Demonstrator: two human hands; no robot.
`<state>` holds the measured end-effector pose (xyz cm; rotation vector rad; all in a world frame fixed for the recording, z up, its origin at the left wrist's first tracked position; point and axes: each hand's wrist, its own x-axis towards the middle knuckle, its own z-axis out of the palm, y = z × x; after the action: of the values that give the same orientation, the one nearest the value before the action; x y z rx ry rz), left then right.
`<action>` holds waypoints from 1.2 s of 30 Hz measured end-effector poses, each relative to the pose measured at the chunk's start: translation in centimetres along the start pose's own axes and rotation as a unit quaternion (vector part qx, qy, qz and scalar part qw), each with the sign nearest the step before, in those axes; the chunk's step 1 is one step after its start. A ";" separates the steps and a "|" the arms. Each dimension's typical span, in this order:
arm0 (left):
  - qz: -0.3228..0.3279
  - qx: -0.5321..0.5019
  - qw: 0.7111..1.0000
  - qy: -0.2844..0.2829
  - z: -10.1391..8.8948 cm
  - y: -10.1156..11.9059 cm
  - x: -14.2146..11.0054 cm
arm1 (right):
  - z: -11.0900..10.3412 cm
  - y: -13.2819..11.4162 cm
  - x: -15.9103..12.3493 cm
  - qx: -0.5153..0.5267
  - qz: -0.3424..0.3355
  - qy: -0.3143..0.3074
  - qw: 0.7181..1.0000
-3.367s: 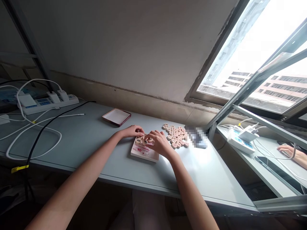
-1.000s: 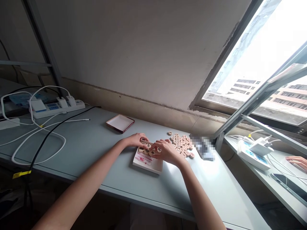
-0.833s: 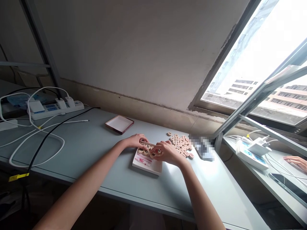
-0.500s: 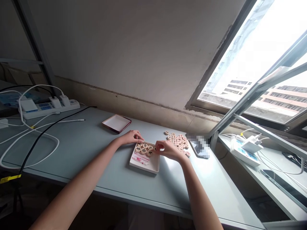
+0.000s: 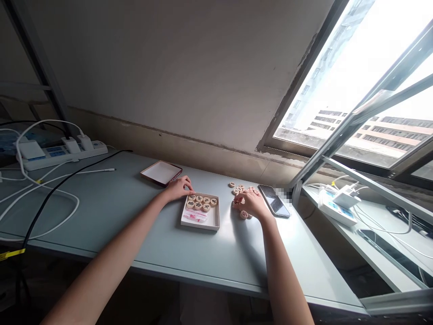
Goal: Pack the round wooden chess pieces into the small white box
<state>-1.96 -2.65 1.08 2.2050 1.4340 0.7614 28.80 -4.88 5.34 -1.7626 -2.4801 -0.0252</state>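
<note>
A shallow white box (image 5: 212, 221) lies on the desk, with several round Chinese chess pieces (image 5: 198, 205) with dark characters in two rows along its far side. Nearer me in the box is a clear plastic packet (image 5: 195, 215) with red print. My left hand (image 5: 179, 187) is at the box's far left corner, its fingers closed on the rim. To the right of the box, my right hand (image 5: 249, 204) reaches over the loose pile of pieces (image 5: 252, 189), fingers closed around one chess piece (image 5: 237, 201). The hand covers part of the pile.
The box lid (image 5: 161, 172) lies upturned behind my left hand. A phone (image 5: 274, 201) rests right of the pile. Left are a power strip (image 5: 62, 154) and loose cables (image 5: 76, 198). A metal frame (image 5: 313, 169) rises at the right, beside a shelf with another power strip (image 5: 334, 207).
My right hand has moved from the box to the loose pile on the right. The piece it was at now lies at the right end of the far row. My left hand stays at the corner.
</note>
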 end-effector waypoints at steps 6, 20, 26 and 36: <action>0.004 0.015 0.999 0.037 -0.2 1.3 -0.4 | -1.1 -1.4 0.0 0.199 -0.065 -0.021 0.978; -0.003 0.042 0.997 -0.062 2.5 4.8 -0.5 | 0.4 -5.5 -0.4 0.128 -0.153 0.014 0.980; 0.006 -0.025 0.998 -0.063 2.4 4.1 -0.6 | 0.4 -4.9 0.0 0.134 -0.146 0.020 0.980; -0.047 -0.040 0.997 -0.052 -2.3 0.3 -0.2 | 4.0 -0.9 5.5 -0.052 0.083 0.165 0.982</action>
<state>-3.21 -2.85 2.97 2.0711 1.4198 0.6508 25.89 0.24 1.93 -1.8250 -2.1300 -0.4054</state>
